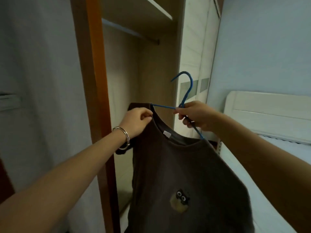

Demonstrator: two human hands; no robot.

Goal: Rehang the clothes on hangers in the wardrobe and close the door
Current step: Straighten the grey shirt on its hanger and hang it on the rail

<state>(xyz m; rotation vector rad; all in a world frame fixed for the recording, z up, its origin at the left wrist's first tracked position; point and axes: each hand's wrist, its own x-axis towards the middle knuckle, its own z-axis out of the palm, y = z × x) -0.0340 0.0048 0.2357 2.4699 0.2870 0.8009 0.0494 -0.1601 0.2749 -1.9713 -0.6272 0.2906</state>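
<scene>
A dark brown T-shirt [181,174] with a small owl patch hangs in front of me on a blue wire hanger [188,88]. My left hand [136,121] pinches the shirt's collar at its left shoulder. My right hand [195,115] grips the hanger just below its hook, which points up and left. Both hanger arms run inside the neck opening. Behind the shirt stands the open wardrobe [151,64], its metal rail [134,33] bare near the top.
The wardrobe's orange-brown door edge [99,81] rises at the left, beside a pale panel. A shelf [151,9] sits above the rail. A white bed [269,148] with its headboard lies at the right, close to the shirt. White closed wardrobe doors [198,56] stand behind the hanger.
</scene>
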